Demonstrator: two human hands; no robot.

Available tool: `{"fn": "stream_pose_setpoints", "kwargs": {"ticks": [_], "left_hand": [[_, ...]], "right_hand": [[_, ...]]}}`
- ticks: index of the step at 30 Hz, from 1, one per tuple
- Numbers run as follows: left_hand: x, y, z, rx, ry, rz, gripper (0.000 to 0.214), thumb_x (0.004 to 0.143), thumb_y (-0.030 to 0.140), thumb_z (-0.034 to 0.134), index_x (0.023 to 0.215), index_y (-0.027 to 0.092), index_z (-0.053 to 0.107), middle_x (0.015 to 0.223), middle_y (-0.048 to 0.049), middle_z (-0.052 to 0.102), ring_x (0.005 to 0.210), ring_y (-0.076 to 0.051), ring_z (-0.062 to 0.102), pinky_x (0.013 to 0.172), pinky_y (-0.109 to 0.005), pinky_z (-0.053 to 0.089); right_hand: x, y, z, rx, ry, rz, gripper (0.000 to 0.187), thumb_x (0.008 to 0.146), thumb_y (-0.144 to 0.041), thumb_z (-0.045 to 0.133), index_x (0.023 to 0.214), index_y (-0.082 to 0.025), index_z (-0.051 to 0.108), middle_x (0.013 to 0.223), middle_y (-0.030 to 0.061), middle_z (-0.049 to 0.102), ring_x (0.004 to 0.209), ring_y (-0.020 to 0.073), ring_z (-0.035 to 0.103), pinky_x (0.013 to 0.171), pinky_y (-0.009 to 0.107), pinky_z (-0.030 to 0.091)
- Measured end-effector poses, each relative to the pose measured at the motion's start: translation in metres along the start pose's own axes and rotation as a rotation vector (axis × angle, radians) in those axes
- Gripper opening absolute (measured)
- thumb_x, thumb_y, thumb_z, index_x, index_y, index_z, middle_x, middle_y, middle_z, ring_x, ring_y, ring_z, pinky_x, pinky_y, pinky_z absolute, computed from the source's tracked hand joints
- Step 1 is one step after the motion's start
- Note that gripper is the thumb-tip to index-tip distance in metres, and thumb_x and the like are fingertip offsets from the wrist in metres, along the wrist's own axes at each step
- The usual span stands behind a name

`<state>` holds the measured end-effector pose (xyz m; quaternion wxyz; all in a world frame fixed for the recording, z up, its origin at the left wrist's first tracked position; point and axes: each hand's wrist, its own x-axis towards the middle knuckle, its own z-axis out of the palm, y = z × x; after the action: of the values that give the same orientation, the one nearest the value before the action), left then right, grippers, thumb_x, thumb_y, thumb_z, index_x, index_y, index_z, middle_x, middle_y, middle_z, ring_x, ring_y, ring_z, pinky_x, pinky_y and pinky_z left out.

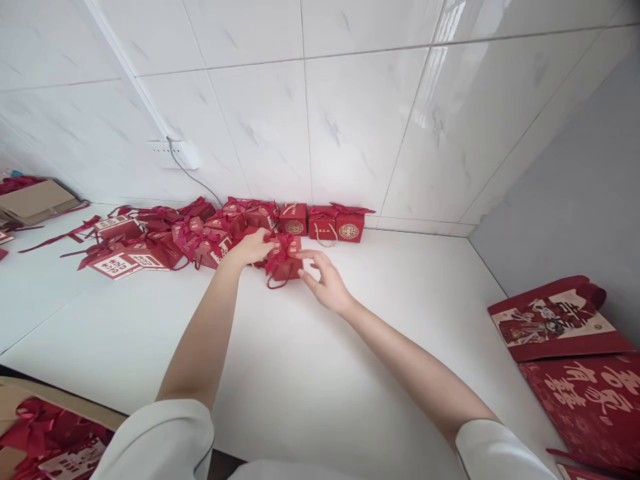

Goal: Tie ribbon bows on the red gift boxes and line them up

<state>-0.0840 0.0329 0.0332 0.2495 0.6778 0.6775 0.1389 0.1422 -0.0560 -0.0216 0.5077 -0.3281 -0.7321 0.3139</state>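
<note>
A small red gift box point(287, 267) with a dark red ribbon bow stands on the white tabletop between my two hands. My left hand point(254, 248) reaches in from the left, its bent fingers on the box's upper left side. Part of its grip is hidden behind the knuckles. On the other side, my right hand point(327, 283) has thumb and fingers spread, with the tips at the box's right edge. Behind, a red box with a round gold emblem point(293, 220) stands against the wall, beside a pair of red boxes point(350, 227) with a gold cord.
Several ribboned red boxes point(155, 247) lie in a loose heap to the left. An open carton point(65, 397) of red boxes is at lower left, another carton point(37, 200) at far left. Red gift bags point(560, 320) lie at right. A cable point(193, 177) hangs from a wall socket.
</note>
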Motion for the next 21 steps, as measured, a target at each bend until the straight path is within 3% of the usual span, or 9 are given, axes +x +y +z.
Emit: {"fn": "stream_pose_setpoints", "kwargs": {"ticks": [2, 4, 7, 10, 13, 16, 18, 21], "left_hand": [[-0.003, 0.0, 0.008, -0.174, -0.129, -0.062, 0.052, 0.075, 0.045, 0.061, 0.122, 0.024, 0.051, 0.097, -0.0092, 0.069, 0.074, -0.023, 0.068, 0.065, -0.032, 0.052], [-0.005, -0.002, 0.019, -0.285, -0.166, -0.076, 0.052, 0.072, 0.046, 0.063, 0.119, 0.025, 0.054, 0.096, -0.0085, 0.07, 0.075, -0.023, 0.068, 0.065, -0.031, 0.052], [-0.004, -0.01, 0.035, -0.379, -0.063, -0.033, 0.046, 0.073, 0.049, 0.062, 0.112, 0.025, 0.059, 0.104, -0.0089, 0.069, 0.085, -0.024, 0.066, 0.071, -0.033, 0.051], [0.0, -0.017, 0.045, -0.436, 0.072, 0.013, 0.039, 0.074, 0.049, 0.061, 0.104, 0.023, 0.063, 0.113, -0.0094, 0.066, 0.101, -0.027, 0.061, 0.082, -0.035, 0.047], [0.002, -0.021, 0.054, -0.505, 0.095, 0.069, 0.034, 0.075, 0.048, 0.059, 0.095, 0.021, 0.065, 0.111, -0.007, 0.066, 0.105, -0.026, 0.059, 0.088, -0.034, 0.045], [0.002, -0.022, 0.067, -0.594, 0.074, 0.119, 0.041, 0.075, 0.054, 0.058, 0.093, 0.017, 0.066, 0.102, -0.0082, 0.069, 0.1, -0.025, 0.061, 0.088, -0.035, 0.046], [0.001, -0.02, 0.081, -0.68, 0.052, 0.156, 0.051, 0.078, 0.06, 0.053, 0.099, 0.015, 0.066, 0.102, -0.0101, 0.069, 0.101, -0.026, 0.062, 0.09, -0.037, 0.046], [0.0, -0.016, 0.107, -0.949, -0.023, 0.275, 0.067, 0.082, 0.068, 0.042, 0.121, 0.016, 0.057, 0.114, -0.0129, 0.066, 0.108, -0.027, 0.06, 0.094, -0.04, 0.046]], "right_hand": [[0.005, 0.005, -0.005, -0.076, 0.066, 0.07, 0.031, 0.09, -0.033, 0.049, 0.12, -0.024, 0.05, 0.127, 0.007, 0.053, 0.123, 0.0208, 0.046, 0.103, 0.042, 0.039], [0.006, 0.014, -0.001, -0.184, 0.106, 0.16, 0.049, 0.085, -0.043, 0.056, 0.127, -0.021, 0.045, 0.132, 0.0112, 0.05, 0.126, 0.0256, 0.043, 0.104, 0.046, 0.037], [0.008, 0.026, 0.017, -0.371, 0.159, 0.267, 0.089, 0.07, -0.059, 0.066, 0.14, -0.017, 0.031, 0.145, 0.0187, 0.035, 0.132, 0.0349, 0.034, 0.102, 0.056, 0.035], [0.014, 0.033, 0.037, -0.49, 0.239, 0.276, 0.106, 0.066, -0.064, 0.067, 0.146, -0.017, 0.018, 0.151, 0.0204, 0.024, 0.135, 0.0376, 0.028, 0.104, 0.06, 0.028], [0.016, 0.038, 0.046, -0.461, 0.289, 0.253, 0.107, 0.068, -0.061, 0.066, 0.148, -0.017, 0.011, 0.152, 0.0199, 0.022, 0.136, 0.037, 0.027, 0.105, 0.059, 0.028], [0.006, 0.046, 0.039, -0.29, 0.346, 0.152, 0.092, 0.079, -0.054, 0.059, 0.148, -0.019, 0.01, 0.153, 0.0165, 0.02, 0.14, 0.031, 0.023, 0.108, 0.053, 0.029], [-0.004, 0.054, 0.027, -0.115, 0.396, 0.122, 0.079, 0.086, -0.049, 0.051, 0.148, -0.023, 0.01, 0.155, 0.0132, 0.016, 0.14, 0.026, 0.025, 0.11, 0.047, 0.031], [-0.018, 0.069, 0.006, 0.126, 0.408, 0.246, 0.065, 0.092, -0.05, 0.041, 0.147, -0.029, 0.015, 0.155, 0.0089, 0.019, 0.137, 0.0231, 0.033, 0.107, 0.044, 0.036]]}}
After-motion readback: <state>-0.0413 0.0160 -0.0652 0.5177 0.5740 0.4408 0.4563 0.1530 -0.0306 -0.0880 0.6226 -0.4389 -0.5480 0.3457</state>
